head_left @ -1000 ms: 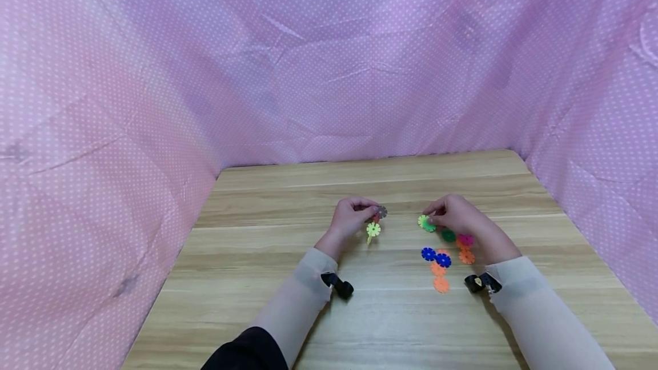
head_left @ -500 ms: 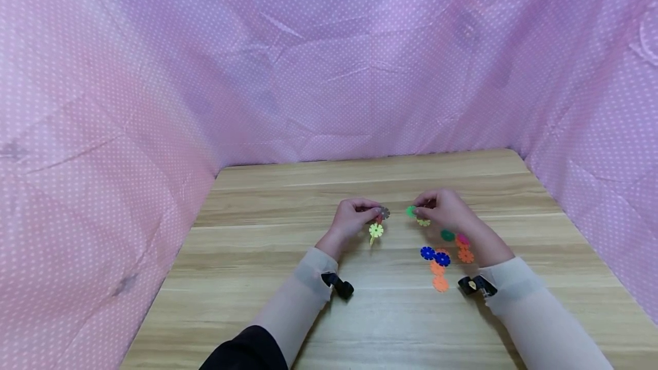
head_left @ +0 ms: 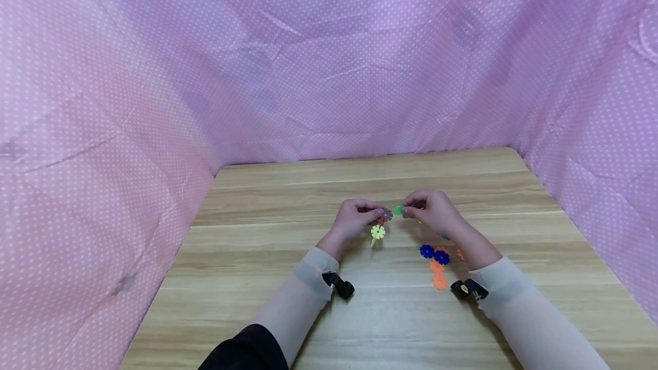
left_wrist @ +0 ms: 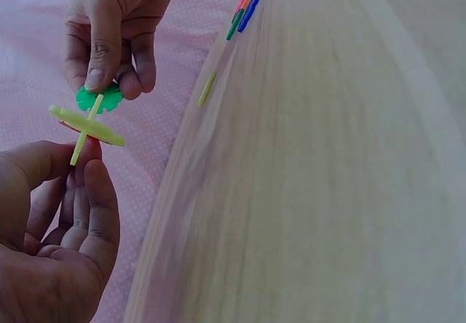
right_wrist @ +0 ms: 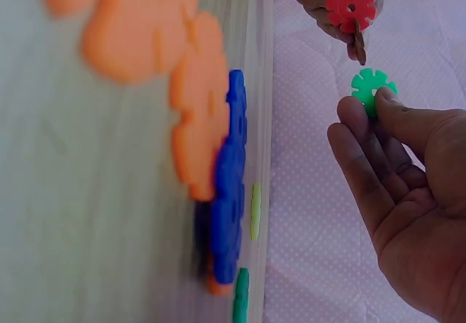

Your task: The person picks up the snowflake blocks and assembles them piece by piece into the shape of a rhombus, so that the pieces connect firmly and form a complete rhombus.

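Since the earlier frames, the right hand [head_left: 433,211] had moved across toward the left hand [head_left: 350,224], bringing the green disc [right_wrist: 363,87] closer to the joined discs; the left hand had shifted only slightly. The right hand pinched the green disc between thumb and fingertip, raised above the table [head_left: 267,201]. The left hand grasped a joined cluster by its thumb and fingertips. That cluster comprised a red disc [right_wrist: 342,10], a brown disc [head_left: 388,215], a yellow disc [head_left: 377,232] and a second yellow piece [head_left: 373,242], seen edge-on. Which of these bore the fingertips could not be fully made out. The green disc stood just beside the brown disc; the right wrist view showed a narrow gap between them.

Nearer the person, two blue discs [head_left: 441,257] lay against orange discs [head_left: 439,282] on the tabletop. A loose yellow disc [right_wrist: 255,211] and a dark green disc [right_wrist: 241,297] also lay there, largely hidden by the right arm in the head view. Black devices [head_left: 339,286] sat at both wrists, over pale sleeves [head_left: 293,301]. Pink dotted cloth [head_left: 329,73] hung behind the table and at both sides.
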A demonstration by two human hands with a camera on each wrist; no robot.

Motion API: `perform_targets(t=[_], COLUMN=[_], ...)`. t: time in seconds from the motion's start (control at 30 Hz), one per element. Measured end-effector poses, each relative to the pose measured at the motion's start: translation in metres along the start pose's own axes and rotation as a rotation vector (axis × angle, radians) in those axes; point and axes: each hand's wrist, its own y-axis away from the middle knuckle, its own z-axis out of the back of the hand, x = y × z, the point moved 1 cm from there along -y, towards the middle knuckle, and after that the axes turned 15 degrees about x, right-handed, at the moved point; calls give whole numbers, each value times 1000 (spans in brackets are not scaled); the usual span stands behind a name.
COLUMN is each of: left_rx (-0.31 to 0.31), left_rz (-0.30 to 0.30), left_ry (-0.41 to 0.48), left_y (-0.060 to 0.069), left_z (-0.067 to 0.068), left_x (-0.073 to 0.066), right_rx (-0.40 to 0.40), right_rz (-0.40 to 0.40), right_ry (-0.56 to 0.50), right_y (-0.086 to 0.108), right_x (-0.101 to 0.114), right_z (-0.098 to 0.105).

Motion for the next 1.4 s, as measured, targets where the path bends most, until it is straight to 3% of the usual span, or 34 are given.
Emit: perform_targets(t=[0.53, 0.77, 0.9, 1.17, 1.4], left_rx=[41, 51, 37, 24, 26], left_rz=[7, 8, 13, 52, 63], left_ry=[20, 70, 57, 44, 32], left_y=[2, 3, 3, 3, 2], left_z=[-4, -10, -12, -8, -7], left_x=[1, 1, 1, 3, 1], right_rx=[-38, -81, -82, 28, 51], right_rz=[86, 151, 153, 50, -131], right_ry=[35, 169, 174, 139, 310], right_y=[-4, -5, -5, -2, 3], right_x=[2, 9, 8, 1, -11], right_z=[-8, -17, -20, -11, 11])
